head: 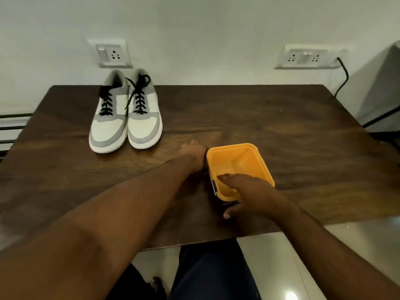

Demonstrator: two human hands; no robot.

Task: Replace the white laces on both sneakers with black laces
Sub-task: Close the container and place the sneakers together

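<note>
desk view: both sneakers in black laces

dark wooden desk [281,118] against a pale wall with two socket plates. yellow container [238,167] stands near the desk's front edge. the pair of sneakers [125,118], grey and white, sits well apart from the container, toward the far left, side by side, black laces [138,98] threaded. right hand [244,191] grips the container's near rim, fingers inside, thumb outside. left hand [193,155] lies against the container's left wall; cannot tell whether it grasps.
</note>
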